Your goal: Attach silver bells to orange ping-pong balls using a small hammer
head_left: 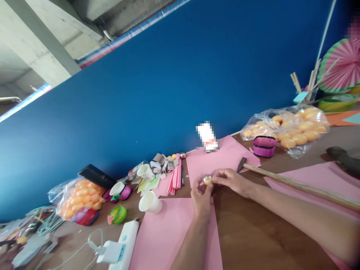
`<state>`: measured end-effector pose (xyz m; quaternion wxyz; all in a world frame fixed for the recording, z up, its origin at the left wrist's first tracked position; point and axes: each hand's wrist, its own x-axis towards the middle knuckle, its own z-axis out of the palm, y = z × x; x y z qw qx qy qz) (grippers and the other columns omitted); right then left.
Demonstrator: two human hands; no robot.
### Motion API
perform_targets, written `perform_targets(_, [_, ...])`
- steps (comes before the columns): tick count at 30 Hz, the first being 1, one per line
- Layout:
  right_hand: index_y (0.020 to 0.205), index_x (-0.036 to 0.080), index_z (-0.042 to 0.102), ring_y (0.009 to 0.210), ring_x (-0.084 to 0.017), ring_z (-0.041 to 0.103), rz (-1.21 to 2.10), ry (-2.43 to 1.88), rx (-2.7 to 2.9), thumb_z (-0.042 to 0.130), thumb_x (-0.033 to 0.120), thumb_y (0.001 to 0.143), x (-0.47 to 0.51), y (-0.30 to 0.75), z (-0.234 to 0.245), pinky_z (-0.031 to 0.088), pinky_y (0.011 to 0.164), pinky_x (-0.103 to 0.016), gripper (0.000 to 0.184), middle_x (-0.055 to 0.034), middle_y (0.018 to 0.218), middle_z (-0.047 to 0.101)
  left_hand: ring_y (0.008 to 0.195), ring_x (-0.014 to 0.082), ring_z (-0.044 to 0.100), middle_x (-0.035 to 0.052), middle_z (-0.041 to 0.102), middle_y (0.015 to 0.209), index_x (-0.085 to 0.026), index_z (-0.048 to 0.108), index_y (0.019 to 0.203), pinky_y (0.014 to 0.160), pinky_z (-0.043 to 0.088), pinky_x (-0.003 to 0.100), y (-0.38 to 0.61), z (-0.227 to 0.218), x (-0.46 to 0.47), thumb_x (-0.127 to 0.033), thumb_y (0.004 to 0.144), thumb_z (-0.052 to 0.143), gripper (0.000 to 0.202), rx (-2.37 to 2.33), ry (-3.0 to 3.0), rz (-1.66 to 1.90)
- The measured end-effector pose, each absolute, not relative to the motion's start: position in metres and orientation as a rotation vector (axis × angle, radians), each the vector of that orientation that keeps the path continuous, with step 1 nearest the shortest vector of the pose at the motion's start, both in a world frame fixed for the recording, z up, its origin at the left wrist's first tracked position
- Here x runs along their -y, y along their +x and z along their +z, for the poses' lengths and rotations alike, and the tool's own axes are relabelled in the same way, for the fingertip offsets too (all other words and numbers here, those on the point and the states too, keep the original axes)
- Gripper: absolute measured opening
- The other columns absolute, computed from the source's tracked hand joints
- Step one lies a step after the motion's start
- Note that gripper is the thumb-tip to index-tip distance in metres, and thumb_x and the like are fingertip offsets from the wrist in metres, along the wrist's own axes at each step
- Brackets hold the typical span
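Observation:
In front of me, above the table, my left hand is closed on a small egg, its fingers and thumb around the sides. Shiny silver covers the egg's upper part, and its lower part is pale orange. From the right, my right hand reaches in, thumb and forefinger pinched together at the egg's right end. Whatever lies between those fingertips is too small to make out. Pink paper lies beneath and left of my left hand.
A long-handled hammer lies right of my hands. Bags of orange eggs stand at the right and left. A paper cup and a power strip are at the left. A blue wall rises behind.

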<state>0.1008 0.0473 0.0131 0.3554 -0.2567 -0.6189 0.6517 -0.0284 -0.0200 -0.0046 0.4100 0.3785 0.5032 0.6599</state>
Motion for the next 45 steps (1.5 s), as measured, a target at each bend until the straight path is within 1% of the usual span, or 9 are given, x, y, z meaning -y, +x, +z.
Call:
perform_targets(5, [0.071, 0.015, 0.061, 0.067, -0.012, 0.048, 1.689, -0.657, 1.611, 0.063, 0.042, 0.07, -0.0466, 0.1009, 0.0151, 0.039, 0.066, -0.026, 0.027, 0.0002, 0.071, 0.056, 0.091, 0.021, 0.062, 0.0098, 0.065, 0.1, -0.016, 0.052, 0.111, 0.079, 0.049, 0.032, -0.0292, -0.0051, 0.0204, -0.026, 0.07, 0.066, 0.044, -1.284, 0.995, 1.647])
perform_targets(8, [0.069, 0.015, 0.06, 0.067, -0.012, 0.048, 1.698, -0.634, 1.605, 0.062, 0.04, 0.07, -0.0467, 0.1012, 0.0148, 0.039, 0.066, -0.026, 0.026, 0.0006, 0.071, 0.056, 0.09, 0.0208, 0.062, 0.0097, 0.065, 0.1, -0.016, 0.051, 0.111, 0.078, 0.05, 0.033, -0.0293, -0.0048, 0.0207, -0.026, 0.071, 0.066, 0.044, -1.276, 0.991, 1.635])
perform_targets(19, [0.071, 0.015, 0.061, 0.07, -0.014, 0.05, 1.713, -0.653, 1.623, 0.064, 0.044, 0.068, -0.0472, 0.102, 0.0148, 0.04, 0.067, -0.027, 0.03, -0.0014, 0.075, 0.058, 0.09, 0.0214, 0.063, 0.0099, 0.067, 0.096, -0.015, 0.052, 0.113, 0.08, 0.049, 0.034, -0.0285, -0.0046, 0.0205, -0.028, 0.069, 0.068, 0.048, -1.246, 0.955, 1.658])
perform_targets(23, [0.066, 0.015, 0.06, 0.069, -0.013, 0.049, 1.72, -0.643, 1.614, 0.066, 0.042, 0.067, -0.047, 0.1024, 0.016, 0.04, 0.067, -0.027, 0.028, -0.0005, 0.073, 0.056, 0.089, 0.0214, 0.063, 0.0099, 0.067, 0.095, -0.015, 0.054, 0.111, 0.077, 0.05, 0.032, -0.0287, -0.0056, 0.0198, -0.029, 0.068, 0.068, 0.047, -1.301, 0.951, 1.661])
perform_targets(29, [0.066, 0.014, 0.061, 0.075, -0.016, 0.053, 1.72, -0.672, 1.611, 0.066, 0.04, 0.067, -0.0474, 0.1027, 0.0138, 0.04, 0.073, -0.029, 0.026, -0.0025, 0.076, 0.061, 0.088, 0.0217, 0.063, 0.0102, 0.067, 0.096, -0.015, 0.054, 0.109, 0.072, 0.051, 0.03, -0.0287, -0.0057, 0.0199, -0.027, 0.067, 0.069, 0.046, -1.306, 0.956, 1.648])
perform_targets(33, [0.065, 0.014, 0.062, 0.072, -0.016, 0.054, 1.703, -0.722, 1.597, 0.067, 0.039, 0.064, -0.0474, 0.1017, 0.0123, 0.041, 0.07, -0.029, 0.026, -0.0026, 0.076, 0.063, 0.084, 0.0218, 0.064, 0.0101, 0.068, 0.093, -0.016, 0.055, 0.11, 0.07, 0.051, 0.03, -0.0273, -0.0042, 0.0201, -0.029, 0.066, 0.07, 0.048, -1.332, 0.914, 1.627])
perform_targets(40, [0.068, 0.014, 0.064, 0.067, -0.014, 0.054, 1.639, -0.806, 1.627, 0.065, 0.034, 0.066, -0.048, 0.1004, 0.0076, 0.041, 0.066, -0.027, 0.021, -0.0008, 0.067, 0.062, 0.087, 0.0204, 0.064, 0.0093, 0.068, 0.095, -0.015, 0.057, 0.106, 0.075, 0.051, 0.03, -0.025, -0.0001, 0.0206, -0.023, 0.067, 0.068, 0.041, -1.307, 0.957, 1.658])
perform_targets(45, [0.068, 0.014, 0.063, 0.068, -0.015, 0.055, 1.622, -0.786, 1.623, 0.064, 0.034, 0.067, -0.0479, 0.1002, 0.0076, 0.042, 0.067, -0.027, 0.02, -0.0011, 0.069, 0.064, 0.085, 0.0194, 0.065, 0.0094, 0.069, 0.094, -0.014, 0.056, 0.107, 0.075, 0.051, 0.03, -0.0252, 0.0005, 0.0212, -0.021, 0.069, 0.066, 0.04, -1.314, 0.965, 1.645])
